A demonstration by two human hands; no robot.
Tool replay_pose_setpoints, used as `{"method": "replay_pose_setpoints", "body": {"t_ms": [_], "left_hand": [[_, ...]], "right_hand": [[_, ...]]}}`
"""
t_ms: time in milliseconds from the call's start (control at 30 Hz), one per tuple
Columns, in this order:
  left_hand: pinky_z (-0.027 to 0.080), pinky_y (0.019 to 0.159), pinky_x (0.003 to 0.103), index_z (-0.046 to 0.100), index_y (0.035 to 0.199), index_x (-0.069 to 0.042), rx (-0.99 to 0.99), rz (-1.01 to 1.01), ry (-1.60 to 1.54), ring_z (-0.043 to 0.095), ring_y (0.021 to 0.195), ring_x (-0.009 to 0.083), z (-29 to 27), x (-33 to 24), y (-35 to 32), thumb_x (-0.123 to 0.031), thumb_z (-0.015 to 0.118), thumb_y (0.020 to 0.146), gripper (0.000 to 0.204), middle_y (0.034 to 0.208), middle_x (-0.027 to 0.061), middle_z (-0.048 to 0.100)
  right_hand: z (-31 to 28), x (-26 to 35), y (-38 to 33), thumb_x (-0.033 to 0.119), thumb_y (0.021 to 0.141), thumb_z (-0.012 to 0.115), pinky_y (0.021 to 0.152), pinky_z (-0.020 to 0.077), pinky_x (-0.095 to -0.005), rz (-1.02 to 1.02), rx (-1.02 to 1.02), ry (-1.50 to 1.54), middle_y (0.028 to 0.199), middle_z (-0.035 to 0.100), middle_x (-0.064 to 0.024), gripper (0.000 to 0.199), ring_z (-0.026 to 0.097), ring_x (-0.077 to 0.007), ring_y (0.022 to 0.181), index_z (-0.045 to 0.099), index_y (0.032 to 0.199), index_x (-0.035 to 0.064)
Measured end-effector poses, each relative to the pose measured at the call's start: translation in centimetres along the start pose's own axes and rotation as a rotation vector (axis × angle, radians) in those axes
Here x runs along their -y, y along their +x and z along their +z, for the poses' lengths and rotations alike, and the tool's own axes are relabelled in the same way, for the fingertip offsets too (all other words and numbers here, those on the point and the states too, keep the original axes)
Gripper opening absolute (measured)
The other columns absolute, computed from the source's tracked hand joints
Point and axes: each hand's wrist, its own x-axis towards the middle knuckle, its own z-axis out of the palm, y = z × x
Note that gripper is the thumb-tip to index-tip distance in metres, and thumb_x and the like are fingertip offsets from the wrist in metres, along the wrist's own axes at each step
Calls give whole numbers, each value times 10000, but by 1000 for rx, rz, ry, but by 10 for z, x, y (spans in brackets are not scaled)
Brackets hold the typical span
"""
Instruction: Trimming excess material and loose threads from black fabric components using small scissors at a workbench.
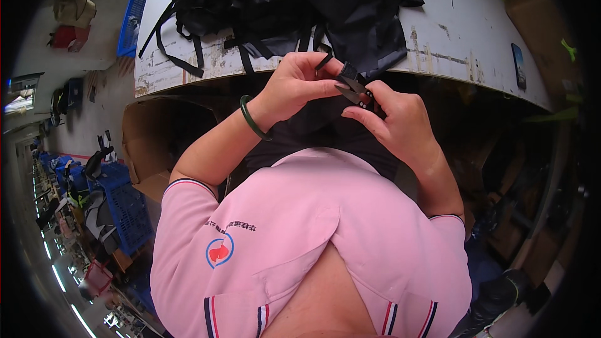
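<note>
The table (463, 31) is white and badly worn — paint chipped and scratched along its near edge, bare streaks showing through. A heap of black fabric (282, 0) covers its middle and far side, with black straps (169, 56) trailing off it toward the front-left edge. Near the right end lies a small dark phone (518, 66) — flat, apart from the heap.

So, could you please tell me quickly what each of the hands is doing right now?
Left hand: closed, pinching a black strap.
Right hand: closed around small black thread snips.
</note>
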Motion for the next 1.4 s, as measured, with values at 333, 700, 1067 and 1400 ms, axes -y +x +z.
{"method": "replay_pose_setpoints", "body": {"t_ms": [333,700,1067,1400], "left_hand": [[500,750,208,636,945,36,7,76,75,602,819,88,5,-2,-1,5,663,801,150,898,58,641],[500,754,212,629,966,49,7,88,96,606,831,94,11,0,-3,9,649,814,158,904,63,641],[471,703,202,627,911,31,-61,98,342,557,764,58,-1,-9,-8,20,668,783,135,856,15,615],[471,671,250,610,851,3,-267,-106,1145,591,755,151,-84,-47,-92,3,650,718,139,784,72,596]], "right_hand": [[-14,-1,4,318,763,736,466,395,-309,240,184,245,560,546,-95,352,532,-240,467,544,752,23],[-6,5,1,332,778,704,466,428,-351,19,-3,-45,581,571,-97,326,576,-295,517,529,749,59],[-7,0,2,329,802,684,455,402,-359,58,39,-52,559,542,-107,323,559,-296,501,527,740,53],[33,-43,41,289,860,640,539,406,-308,161,-72,294,641,566,-117,300,519,-219,539,537,826,9]]}}
